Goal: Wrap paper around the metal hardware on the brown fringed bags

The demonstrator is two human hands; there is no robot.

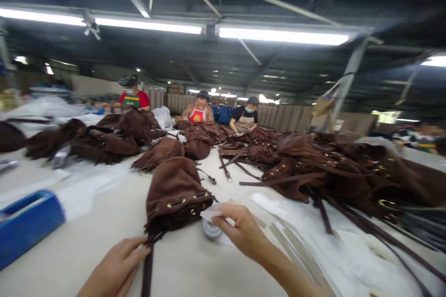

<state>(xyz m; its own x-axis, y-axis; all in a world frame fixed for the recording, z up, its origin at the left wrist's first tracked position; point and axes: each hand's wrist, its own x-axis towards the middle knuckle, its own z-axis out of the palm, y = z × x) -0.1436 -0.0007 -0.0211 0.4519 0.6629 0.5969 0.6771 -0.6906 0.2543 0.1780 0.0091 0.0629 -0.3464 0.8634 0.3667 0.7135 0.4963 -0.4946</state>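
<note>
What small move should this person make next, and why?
Perhaps bring the white slip against the brown drawstring bag: the right hand pinches it near the bag's metal eyelets, and the left hand is at the strap.

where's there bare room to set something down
Bare table shows between the blue dispenser and left hand, and from the strap beside it to the right hand, below the nearest bag. The right side is crowded with heaped bags and white sheeting.

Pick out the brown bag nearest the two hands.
The bag at the front, just beyond the left hand and beside the white slip in the right hand. The other brown bags lie farther away.
</note>
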